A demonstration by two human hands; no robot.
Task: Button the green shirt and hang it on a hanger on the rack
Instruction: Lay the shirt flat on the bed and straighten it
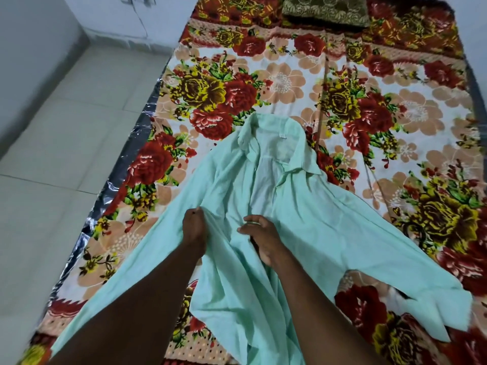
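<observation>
The pale green shirt (329,219) lies spread on the bed, collar at the far end, front open at the chest, one sleeve reaching right and the other toward the lower left. My left hand (193,230) pinches a fold of the left front panel. My right hand (261,238) grips the fabric of the right front edge just beside it. The two hands hold the front edges a short gap apart at mid-chest. No buttons can be made out. No hanger or rack is in view.
The shirt rests on a floral bedspread (382,101) of red, yellow and peach flowers. A dark patterned pillow (326,9) sits at the far end. A shiny plastic strip (126,164) edges the mattress on the left, beside a pale tiled floor (66,154) and white wall.
</observation>
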